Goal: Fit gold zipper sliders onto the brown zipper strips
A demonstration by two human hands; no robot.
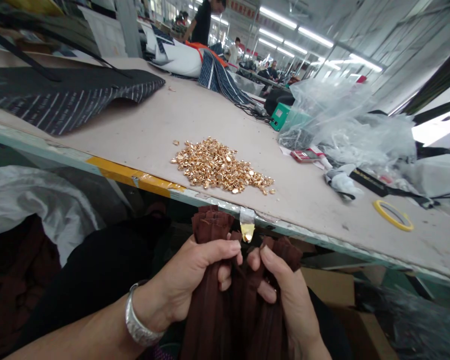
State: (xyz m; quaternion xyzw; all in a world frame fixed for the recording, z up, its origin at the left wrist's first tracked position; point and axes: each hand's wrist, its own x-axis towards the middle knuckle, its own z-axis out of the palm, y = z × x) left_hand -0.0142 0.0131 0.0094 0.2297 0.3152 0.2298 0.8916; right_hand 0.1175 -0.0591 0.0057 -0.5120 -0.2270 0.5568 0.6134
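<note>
A bundle of dark brown zipper tapes (212,226) is gripped in my left hand (189,275), its cut ends standing up above the fingers. My right hand (288,287) closes around a second bundle of brown zipper tapes (288,252), close beside the first. Thumb and fingertips of both hands nearly meet; whether a single tape is pinched between them I cannot tell. The long lengths hang down into my lap. Just beyond the hands, a small gold-and-yellow piece (247,232) is stuck to the table edge under clear tape. A heap of small gold zipper sliders (217,167) lies on the table.
The table (142,132) runs across in front of me. Dark striped fabric (78,100) lies at left. At right are a green box (280,116), clear plastic bags (330,115), a red device (305,155) and a yellow tape roll (393,215). People stand and sit farther back.
</note>
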